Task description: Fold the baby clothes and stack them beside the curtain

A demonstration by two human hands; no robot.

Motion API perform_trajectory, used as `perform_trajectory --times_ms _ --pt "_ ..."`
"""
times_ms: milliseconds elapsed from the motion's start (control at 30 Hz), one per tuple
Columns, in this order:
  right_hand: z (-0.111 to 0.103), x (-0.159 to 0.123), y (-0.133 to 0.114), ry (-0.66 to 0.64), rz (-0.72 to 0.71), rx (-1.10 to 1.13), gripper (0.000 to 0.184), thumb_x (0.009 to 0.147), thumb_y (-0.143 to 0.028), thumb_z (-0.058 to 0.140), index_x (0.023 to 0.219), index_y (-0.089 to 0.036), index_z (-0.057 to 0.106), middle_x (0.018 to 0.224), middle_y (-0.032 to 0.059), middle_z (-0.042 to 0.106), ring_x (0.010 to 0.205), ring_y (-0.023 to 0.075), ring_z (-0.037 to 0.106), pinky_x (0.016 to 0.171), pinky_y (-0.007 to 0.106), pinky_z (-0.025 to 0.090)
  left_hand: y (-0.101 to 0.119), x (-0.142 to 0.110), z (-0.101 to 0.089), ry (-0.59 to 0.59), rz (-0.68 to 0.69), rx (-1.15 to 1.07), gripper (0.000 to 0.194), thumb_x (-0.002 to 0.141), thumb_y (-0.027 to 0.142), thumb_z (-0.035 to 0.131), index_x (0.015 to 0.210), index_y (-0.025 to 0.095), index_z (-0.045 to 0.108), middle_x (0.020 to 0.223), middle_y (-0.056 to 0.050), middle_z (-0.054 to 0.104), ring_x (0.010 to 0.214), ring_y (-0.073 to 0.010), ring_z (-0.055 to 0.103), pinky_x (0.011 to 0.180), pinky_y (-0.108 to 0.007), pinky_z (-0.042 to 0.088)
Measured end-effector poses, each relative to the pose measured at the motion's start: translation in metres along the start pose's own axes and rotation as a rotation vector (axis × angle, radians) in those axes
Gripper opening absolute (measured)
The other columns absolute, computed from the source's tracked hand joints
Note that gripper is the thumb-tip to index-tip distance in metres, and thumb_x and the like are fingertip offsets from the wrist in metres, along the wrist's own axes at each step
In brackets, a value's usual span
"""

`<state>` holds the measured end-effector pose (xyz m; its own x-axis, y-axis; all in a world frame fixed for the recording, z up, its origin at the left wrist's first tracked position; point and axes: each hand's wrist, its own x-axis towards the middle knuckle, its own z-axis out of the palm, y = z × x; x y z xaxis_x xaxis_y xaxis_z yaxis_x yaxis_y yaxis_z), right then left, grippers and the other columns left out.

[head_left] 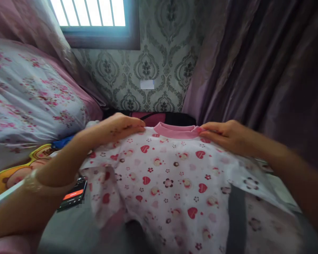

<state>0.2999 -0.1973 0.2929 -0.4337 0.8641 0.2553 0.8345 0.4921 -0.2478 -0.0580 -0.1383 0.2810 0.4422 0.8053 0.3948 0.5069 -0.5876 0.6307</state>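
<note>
A small white long-sleeved shirt (pixel 172 169) with red hearts and flowers hangs spread out between my hands. Its pink neckband (pixel 177 132) faces up. My left hand (pixel 119 125) pinches the shoulder left of the collar, fingers closed on the fabric. On the other side, my right hand (pixel 225 134) grips the shoulder close against the neckband. Both sleeves droop below my wrists, and the lower hem runs out of the picture at the bottom. A clear bangle (pixel 45 185) circles my left wrist.
Below my left forearm a phone (pixel 74 194) with a lit screen lies on a grey surface (pixel 66 229). A yellow cartoon cushion (pixel 9 176) and floral bedding (pixel 39 91) are at left. Behind stand a black and pink bag (pixel 159 118), patterned wall (pixel 151 67) and curtains (pixel 243 70).
</note>
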Motion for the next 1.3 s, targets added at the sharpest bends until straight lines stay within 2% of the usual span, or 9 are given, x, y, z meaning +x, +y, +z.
perform_trajectory --times_ms 33,67,167,267,333,500,733,900,1300 --pt "0.014 0.006 0.01 -0.05 0.018 -0.01 0.041 0.092 -0.054 0.043 0.112 -0.027 0.066 0.089 0.0016 0.071 0.075 0.0195 0.063 0.065 0.028 0.045 -0.013 0.006 0.013 -0.15 0.065 0.106 0.018 0.08 0.032 0.06 0.088 0.023 0.074 0.08 0.001 0.071 0.073 -0.0138 0.064 0.066 -0.018 0.046" --pt "0.03 0.013 0.019 -0.074 0.037 -0.036 0.04 0.093 -0.053 0.042 0.111 -0.027 0.066 0.089 0.0019 0.071 0.075 0.0195 0.063 0.066 0.028 0.044 -0.027 0.011 0.028 -0.219 0.094 0.171 0.02 0.082 0.034 0.058 0.092 0.024 0.073 0.086 0.0 0.072 0.075 -0.014 0.065 0.067 -0.018 0.046" --pt "0.08 0.028 0.048 -0.165 0.123 -0.168 0.037 0.094 -0.049 0.041 0.111 -0.027 0.065 0.089 0.0036 0.071 0.077 0.0198 0.064 0.066 0.026 0.041 -0.073 0.027 0.072 -0.312 0.111 0.347 0.028 0.09 0.037 0.048 0.1 0.025 0.071 0.094 -0.003 0.073 0.079 -0.0151 0.065 0.07 -0.02 0.044" --pt "0.128 0.039 0.071 -0.235 0.211 -0.329 0.037 0.097 -0.048 0.036 0.114 -0.026 0.062 0.094 0.0072 0.071 0.084 0.0224 0.066 0.068 0.028 0.041 -0.117 0.038 0.113 -0.347 0.081 0.46 0.031 0.092 0.035 0.043 0.103 0.024 0.069 0.098 -0.005 0.072 0.085 -0.0171 0.065 0.072 -0.021 0.043" --pt "0.153 0.045 0.083 -0.255 0.218 -0.397 0.039 0.098 -0.047 0.032 0.114 -0.025 0.06 0.096 0.0092 0.071 0.088 0.0243 0.066 0.07 0.029 0.041 -0.14 0.042 0.136 -0.375 0.052 0.481 0.031 0.093 0.035 0.042 0.103 0.024 0.069 0.1 -0.005 0.072 0.089 -0.0181 0.065 0.073 -0.022 0.043" --pt "0.196 0.056 0.105 -0.302 0.25 -0.425 0.04 0.1 -0.047 0.028 0.115 -0.025 0.058 0.103 0.0105 0.07 0.095 0.0252 0.066 0.074 0.031 0.042 -0.172 0.047 0.174 -0.374 -0.066 0.48 0.032 0.093 0.034 0.041 0.104 0.022 0.068 0.103 -0.008 0.071 0.092 -0.0203 0.065 0.073 -0.023 0.044" --pt "0.222 0.07 0.127 -0.34 0.29 -0.374 0.044 0.1 -0.049 0.025 0.117 -0.024 0.058 0.105 0.0112 0.069 0.099 0.0249 0.065 0.078 0.032 0.042 -0.182 0.057 0.197 -0.379 -0.244 0.531 0.032 0.094 0.033 0.04 0.106 0.02 0.067 0.107 -0.01 0.07 0.093 -0.0209 0.065 0.073 -0.025 0.045" --pt "0.231 0.082 0.138 -0.364 0.322 -0.349 0.052 0.099 -0.051 0.021 0.118 -0.022 0.059 0.105 0.0133 0.069 0.1 0.0248 0.064 0.08 0.033 0.042 -0.192 0.07 0.207 -0.351 -0.275 0.546 0.032 0.093 0.031 0.041 0.107 0.019 0.066 0.11 -0.012 0.069 0.097 -0.022 0.064 0.074 -0.026 0.045" --pt "0.236 0.11 0.16 -0.348 0.367 -0.337 0.051 0.099 -0.05 0.021 0.12 -0.025 0.06 0.109 0.0126 0.069 0.102 0.0252 0.064 0.081 0.032 0.043 -0.218 0.101 0.217 -0.309 -0.265 0.553 0.033 0.095 0.034 0.039 0.108 0.021 0.065 0.109 -0.012 0.068 0.099 -0.0227 0.063 0.077 -0.028 0.045"
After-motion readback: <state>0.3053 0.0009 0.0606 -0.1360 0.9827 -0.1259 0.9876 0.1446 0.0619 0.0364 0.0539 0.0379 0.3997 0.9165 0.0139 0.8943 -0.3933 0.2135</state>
